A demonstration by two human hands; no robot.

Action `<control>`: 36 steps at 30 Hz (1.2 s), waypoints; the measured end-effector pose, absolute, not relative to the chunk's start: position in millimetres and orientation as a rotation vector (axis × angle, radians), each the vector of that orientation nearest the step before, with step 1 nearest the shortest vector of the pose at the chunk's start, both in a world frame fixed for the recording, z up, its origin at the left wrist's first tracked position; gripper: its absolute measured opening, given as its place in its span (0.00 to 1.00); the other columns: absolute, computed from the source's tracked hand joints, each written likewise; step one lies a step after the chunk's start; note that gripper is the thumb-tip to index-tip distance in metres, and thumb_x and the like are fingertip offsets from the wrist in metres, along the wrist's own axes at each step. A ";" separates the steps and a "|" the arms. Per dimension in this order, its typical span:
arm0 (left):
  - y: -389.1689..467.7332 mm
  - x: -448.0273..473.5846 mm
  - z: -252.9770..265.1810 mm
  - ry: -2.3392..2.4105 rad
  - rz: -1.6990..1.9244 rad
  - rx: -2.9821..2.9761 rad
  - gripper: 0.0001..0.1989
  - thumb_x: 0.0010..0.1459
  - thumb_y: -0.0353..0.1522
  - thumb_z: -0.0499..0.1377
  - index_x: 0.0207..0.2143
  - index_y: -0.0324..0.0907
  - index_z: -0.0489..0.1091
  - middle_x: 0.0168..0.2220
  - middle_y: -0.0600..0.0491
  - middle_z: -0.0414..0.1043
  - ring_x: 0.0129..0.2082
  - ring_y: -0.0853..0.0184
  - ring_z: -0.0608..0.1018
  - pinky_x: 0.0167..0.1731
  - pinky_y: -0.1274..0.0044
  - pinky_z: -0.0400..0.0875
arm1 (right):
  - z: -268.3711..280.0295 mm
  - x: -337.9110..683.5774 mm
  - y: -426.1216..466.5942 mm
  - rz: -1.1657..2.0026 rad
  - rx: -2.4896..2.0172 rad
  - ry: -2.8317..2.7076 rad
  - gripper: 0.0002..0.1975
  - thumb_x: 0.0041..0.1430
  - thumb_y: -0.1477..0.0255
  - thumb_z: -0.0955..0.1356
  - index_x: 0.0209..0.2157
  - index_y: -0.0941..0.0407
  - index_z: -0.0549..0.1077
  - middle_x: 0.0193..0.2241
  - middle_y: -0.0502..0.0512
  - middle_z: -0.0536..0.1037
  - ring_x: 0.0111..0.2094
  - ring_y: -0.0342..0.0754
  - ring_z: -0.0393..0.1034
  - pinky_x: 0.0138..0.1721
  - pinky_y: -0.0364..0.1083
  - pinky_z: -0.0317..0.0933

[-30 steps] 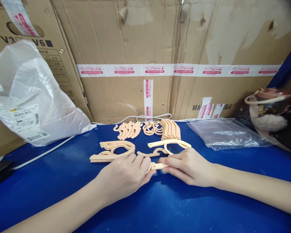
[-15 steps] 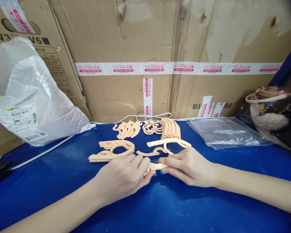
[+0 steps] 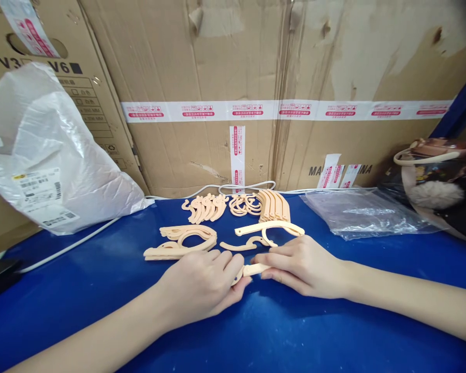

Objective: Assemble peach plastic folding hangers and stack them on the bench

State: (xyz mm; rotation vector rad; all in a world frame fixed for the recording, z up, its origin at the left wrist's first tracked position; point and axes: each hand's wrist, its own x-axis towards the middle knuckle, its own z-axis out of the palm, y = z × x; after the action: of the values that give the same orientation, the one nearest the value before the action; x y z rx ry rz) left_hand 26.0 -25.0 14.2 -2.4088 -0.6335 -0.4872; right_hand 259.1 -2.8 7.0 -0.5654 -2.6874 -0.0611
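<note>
Low over the blue table, my left hand [image 3: 204,280] is closed on a beige hanger piece [image 3: 236,277], most of it hidden by the fingers. My right hand [image 3: 303,267] pinches a beige hanger arm [image 3: 256,269], whose near end meets the piece in my left hand. Whether the two are joined I cannot tell. Just beyond my hands lie a hooked hanger piece [image 3: 238,246] and a longer curved arm [image 3: 267,226] with a ring-shaped part below it. Folded hangers [image 3: 178,253] are stacked behind my left hand.
Farther back sit a pile of hook pieces [image 3: 207,208], several rings [image 3: 238,206] and a stack of curved arms [image 3: 275,206]. A clear plastic bag [image 3: 365,212], a dark bag [image 3: 442,181], a white parcel bag [image 3: 62,155], a cable [image 3: 81,239] and large cardboard boxes [image 3: 209,62] surround them.
Both hands stay almost in place. The thumb of my left hand has slid slightly right along the joint, and the arm in my right hand is tilted a little more.
</note>
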 end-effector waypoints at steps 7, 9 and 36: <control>-27.7 27.9 11.4 -0.616 -0.453 -2.496 0.12 0.66 0.30 0.44 0.31 0.40 0.64 0.22 0.57 0.67 0.19 0.68 0.71 0.19 0.75 0.56 | 7.3 256.4 -4.6 -0.208 -0.503 -2.658 0.16 0.67 0.68 0.58 0.48 0.59 0.71 0.26 0.51 0.75 0.24 0.42 0.68 0.26 0.42 0.58; -28.5 28.2 11.6 -0.654 -0.474 -2.505 0.13 0.66 0.31 0.44 0.30 0.41 0.63 0.21 0.57 0.66 0.19 0.69 0.71 0.19 0.74 0.56 | 6.6 256.5 -5.2 -0.195 -0.515 -2.603 0.15 0.66 0.65 0.60 0.43 0.59 0.73 0.25 0.50 0.75 0.23 0.42 0.66 0.25 0.43 0.57; -29.3 23.6 14.5 -0.494 -0.499 -2.522 0.11 0.60 0.35 0.50 0.28 0.40 0.66 0.20 0.56 0.65 0.19 0.67 0.68 0.17 0.75 0.58 | 7.5 258.5 8.2 0.174 -0.977 -2.228 0.09 0.66 0.70 0.60 0.40 0.53 0.72 0.40 0.52 0.73 0.44 0.48 0.65 0.45 0.49 0.55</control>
State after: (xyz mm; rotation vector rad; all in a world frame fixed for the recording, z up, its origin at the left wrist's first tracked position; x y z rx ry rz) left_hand 23.6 -29.3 14.5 -2.5219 -0.4935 -0.4994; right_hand 258.5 8.2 7.5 -0.9770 -2.2280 0.1736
